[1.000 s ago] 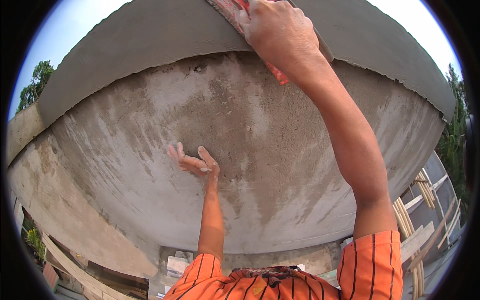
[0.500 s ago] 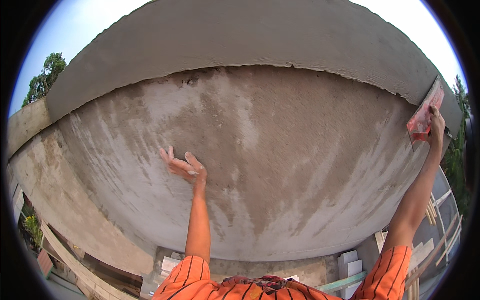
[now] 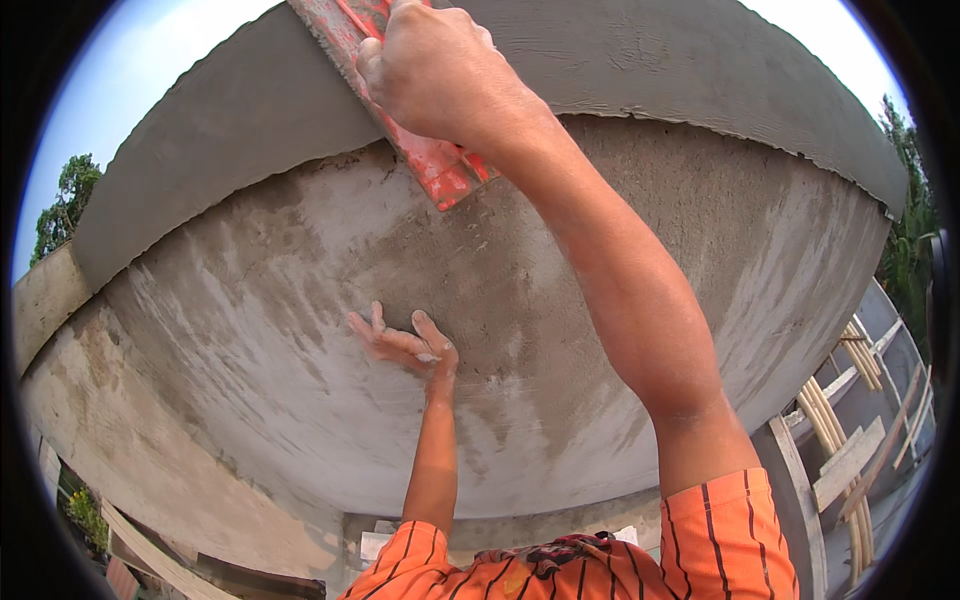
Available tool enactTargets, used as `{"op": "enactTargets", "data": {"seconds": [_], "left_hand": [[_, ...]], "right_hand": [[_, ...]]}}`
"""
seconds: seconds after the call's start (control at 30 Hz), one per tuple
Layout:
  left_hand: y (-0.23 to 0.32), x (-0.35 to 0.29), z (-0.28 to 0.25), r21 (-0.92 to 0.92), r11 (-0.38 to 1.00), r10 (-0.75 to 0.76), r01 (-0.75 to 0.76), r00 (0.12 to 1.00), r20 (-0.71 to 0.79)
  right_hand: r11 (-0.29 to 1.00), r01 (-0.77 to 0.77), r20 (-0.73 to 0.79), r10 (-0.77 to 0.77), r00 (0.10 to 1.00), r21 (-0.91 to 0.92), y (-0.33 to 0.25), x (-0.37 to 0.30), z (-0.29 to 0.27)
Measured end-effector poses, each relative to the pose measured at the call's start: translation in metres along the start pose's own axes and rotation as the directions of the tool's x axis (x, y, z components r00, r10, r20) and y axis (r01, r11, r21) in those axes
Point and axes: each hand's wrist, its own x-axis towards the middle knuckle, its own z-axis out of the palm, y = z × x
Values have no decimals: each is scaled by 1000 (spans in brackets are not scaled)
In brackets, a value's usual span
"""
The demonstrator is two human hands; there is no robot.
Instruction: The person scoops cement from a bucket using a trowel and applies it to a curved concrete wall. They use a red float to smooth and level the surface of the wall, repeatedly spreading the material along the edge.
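A grey band of smooth plaster (image 3: 230, 120) runs across the upper wall, with a ragged lower edge. Over it, left of centre, my right hand (image 3: 435, 75) grips a red plastering float (image 3: 440, 172) smeared with grey. The float lies slanted, its lower end reaching past the band's edge over the rougher wall (image 3: 590, 330); my hand covers its handle in part. Lower down, my left hand (image 3: 408, 345) has its fingers spread and whitened with dust. It holds nothing and appears to rest on the bare brown-and-white streaked wall.
Long wooden strips (image 3: 828, 425) and pale boards (image 3: 848, 462) stand at the lower right. A plank (image 3: 160, 550) slants across the lower left, near a green plant (image 3: 88, 515). Trees rise beyond both ends of the wall.
My right hand has swept the float from the band's far right end across to the upper left of centre. My left hand stays spread at the wall; the view has shifted slightly.
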Motion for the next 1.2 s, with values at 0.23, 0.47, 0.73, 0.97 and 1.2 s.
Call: {"op": "enactTargets", "data": {"seconds": [0.23, 0.47, 0.73, 0.97, 1.2], "left_hand": [[-11, -5, -1, -259, 951, -145, 169, 983, 109], [-6, 5, -4, -124, 990, -71, 74, 997, 27], [4, 8, 4, -37, 993, -110, 109, 994, -22], [11, 11, 6, 24, 994, -103, 104, 994, -39], [-1, 7, 6, 78, 995, -67, 66, 998, 2]], "right_hand": [[935, 341, 299, -299, 906, -98, -71, -5, 111], [766, 244, -15, -315, 949, -595, 10, -7, 15], [870, -227, -497, -25, 867, -439, 144, -32, -184], [761, -520, -633, 191, 750, -387, 357, -79, -351], [833, -382, -539, 551, 637, 399, 301, -117, -272]]}}
